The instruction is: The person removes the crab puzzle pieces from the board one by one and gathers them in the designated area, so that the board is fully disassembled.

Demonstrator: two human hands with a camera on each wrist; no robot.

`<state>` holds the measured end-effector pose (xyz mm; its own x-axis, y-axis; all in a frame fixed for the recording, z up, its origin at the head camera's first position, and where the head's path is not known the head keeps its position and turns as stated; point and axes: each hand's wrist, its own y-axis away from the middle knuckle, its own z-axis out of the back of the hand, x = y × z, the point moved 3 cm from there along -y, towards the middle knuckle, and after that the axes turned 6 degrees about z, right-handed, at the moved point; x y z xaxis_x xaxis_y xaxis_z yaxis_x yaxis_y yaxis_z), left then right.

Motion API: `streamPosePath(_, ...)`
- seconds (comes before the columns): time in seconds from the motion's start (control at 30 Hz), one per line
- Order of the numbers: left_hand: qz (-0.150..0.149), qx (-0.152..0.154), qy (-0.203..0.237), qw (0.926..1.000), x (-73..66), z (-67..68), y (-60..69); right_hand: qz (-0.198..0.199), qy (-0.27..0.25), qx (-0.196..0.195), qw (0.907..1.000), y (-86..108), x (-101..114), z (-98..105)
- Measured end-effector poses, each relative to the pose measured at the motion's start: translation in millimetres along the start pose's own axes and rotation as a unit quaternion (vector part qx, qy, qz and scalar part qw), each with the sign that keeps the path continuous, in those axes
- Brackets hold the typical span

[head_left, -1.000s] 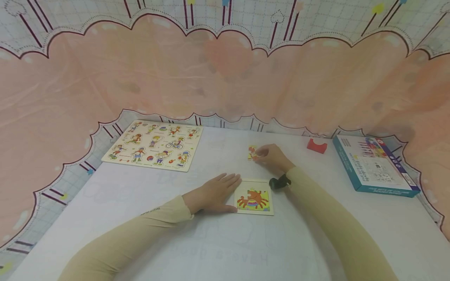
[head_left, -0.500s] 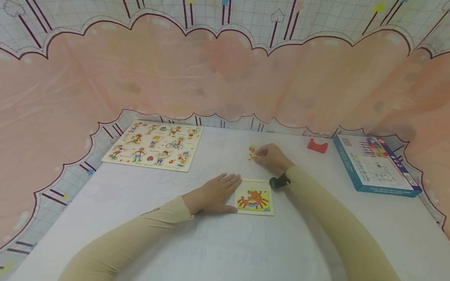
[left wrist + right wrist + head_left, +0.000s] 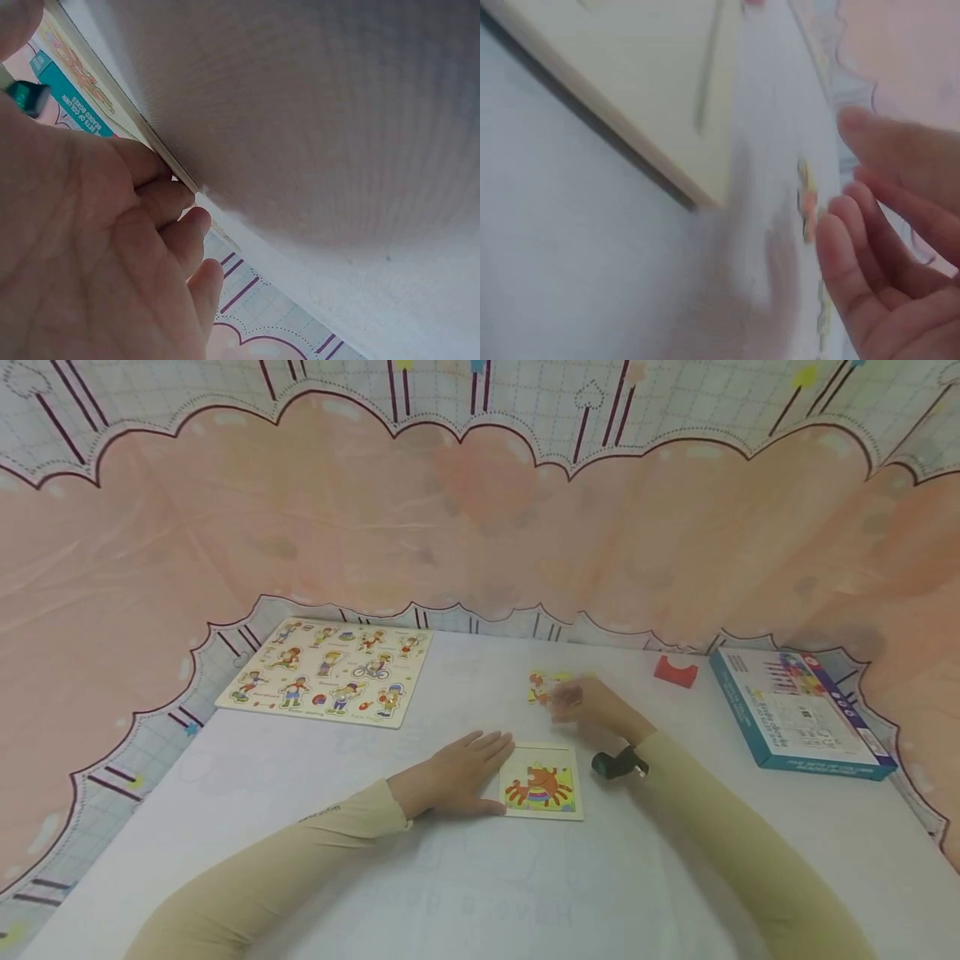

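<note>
A small wooden puzzle tray (image 3: 543, 816) lies flat, with a red-orange crab picture (image 3: 542, 791) in its lower part and bare wood above. My left hand (image 3: 457, 774) rests at its left side, fingers extended; in the left wrist view the fingertips of that hand (image 3: 112, 232) touch the tray's edge (image 3: 154, 142). Behind the tray, colourful loose pieces (image 3: 537, 687) lie on the table, partly hidden by my right hand (image 3: 596, 703). The right wrist view has the hand (image 3: 900, 247) with thumb and fingers apart, nothing visible between them, beside loose pieces (image 3: 808, 202).
A larger board with sports figures (image 3: 326, 668) lies at the back left. A red arch-shaped block (image 3: 676, 672) and a teal-edged box (image 3: 802, 714) are at the back right. Patterned peach cloth (image 3: 480, 527) hangs behind the white table (image 3: 450, 893).
My right hand has drawn back to the right and slightly nearer, off the leftmost loose piece, uncovering more of the pieces. The left hand and the tray have stayed put.
</note>
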<state>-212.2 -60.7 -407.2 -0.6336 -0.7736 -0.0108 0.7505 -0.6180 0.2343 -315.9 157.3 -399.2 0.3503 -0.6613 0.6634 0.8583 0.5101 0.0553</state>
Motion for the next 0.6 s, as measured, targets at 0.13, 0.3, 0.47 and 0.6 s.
streamPosePath(0.13,0.001,0.001,0.000,1.0000,0.8,-1.3,-0.5,0.031,0.007,0.058,0.9978,17.2,12,-10)
streamPosePath(0.3,0.001,0.000,0.010,1.0000,0.9,-1.1,0.0,0.054,0.021,0.115,0.9917,32.6,24,-26)
streamPosePath(0.47,0.000,0.000,0.012,0.9999,-0.1,0.2,0.8,0.036,0.048,0.127,0.9901,41.7,32,-36)
streamPosePath(0.6,-0.002,-0.003,0.007,1.0000,-0.7,2.2,1.6,0.031,0.060,0.131,0.9890,44.1,36,-39)
